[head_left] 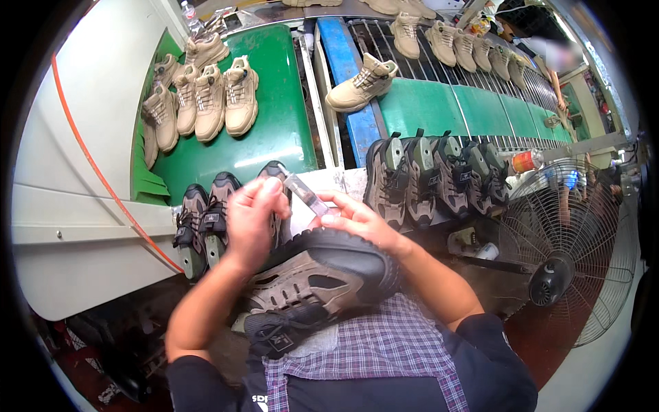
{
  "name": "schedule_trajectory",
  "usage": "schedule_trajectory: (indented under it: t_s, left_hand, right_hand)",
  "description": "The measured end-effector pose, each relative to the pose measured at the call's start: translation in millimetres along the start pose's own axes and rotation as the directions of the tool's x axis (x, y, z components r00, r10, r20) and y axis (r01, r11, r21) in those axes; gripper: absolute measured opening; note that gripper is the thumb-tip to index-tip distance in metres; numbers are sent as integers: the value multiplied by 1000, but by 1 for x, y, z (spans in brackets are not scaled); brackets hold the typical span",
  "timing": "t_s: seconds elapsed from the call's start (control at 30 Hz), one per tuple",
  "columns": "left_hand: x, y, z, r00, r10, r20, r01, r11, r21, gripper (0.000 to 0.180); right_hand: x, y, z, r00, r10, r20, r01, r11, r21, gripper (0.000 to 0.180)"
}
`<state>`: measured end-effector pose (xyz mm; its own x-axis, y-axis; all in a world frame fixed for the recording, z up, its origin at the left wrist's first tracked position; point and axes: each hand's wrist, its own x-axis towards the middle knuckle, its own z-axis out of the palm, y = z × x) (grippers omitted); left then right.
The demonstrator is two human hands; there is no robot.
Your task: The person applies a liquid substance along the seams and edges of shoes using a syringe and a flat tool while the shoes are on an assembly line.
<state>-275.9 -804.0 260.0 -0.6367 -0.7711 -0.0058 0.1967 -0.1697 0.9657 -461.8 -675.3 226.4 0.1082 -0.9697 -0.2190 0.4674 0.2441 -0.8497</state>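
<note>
A slim clear plastic tube [306, 194] is held between the fingers and thumb of my right hand [360, 223], its narrow end pointing up and to the left. My left hand [255, 216] is closed and blurred, with its curled fingers beside that narrow end. I cannot make out what, if anything, is pinched in it. Below both hands a taupe and black sports shoe [302, 285] lies on its side against my checked apron [391, 343], its dark treaded sole facing up and away from me.
Beige boots [209, 103] stand on a green belt [274, 82] at left. Another beige boot [362, 84] rests by a blue rail [341, 55]. Several dark shoes [419, 180] line the ledge ahead. A large caged fan [552, 275] stands at right. A person [557, 75] is far right.
</note>
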Motion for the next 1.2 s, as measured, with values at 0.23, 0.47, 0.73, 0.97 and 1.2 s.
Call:
schedule_trajectory:
  t_s: [0.23,0.47,0.73,0.97,1.2]
  left_hand:
    - [21,-30,28,635,-482,604,474,860,187,49]
    - [51,-12,59,319,-591,741,195,806,559,46]
    - [45,-17,52,245,-538,807,302,833,464,44]
    - [41,-11,63,251,-605,756,215,796,566,44]
    - [38,-19,65,245,-586,772,254,807,533,46]
  right_hand:
    - [-37,12,-11,859,-147,-490,88,986,-141,53]
    - [-102,-17,-13,832,-191,-521,65,966,-251,50]
    - [-158,-91,4,899,-182,-398,-149,727,-670,50]
    - [-171,-146,33,987,-51,-155,-143,191,-971,53]
    - [-157,-182,58,989,141,-35,-11,-168,-986,45]
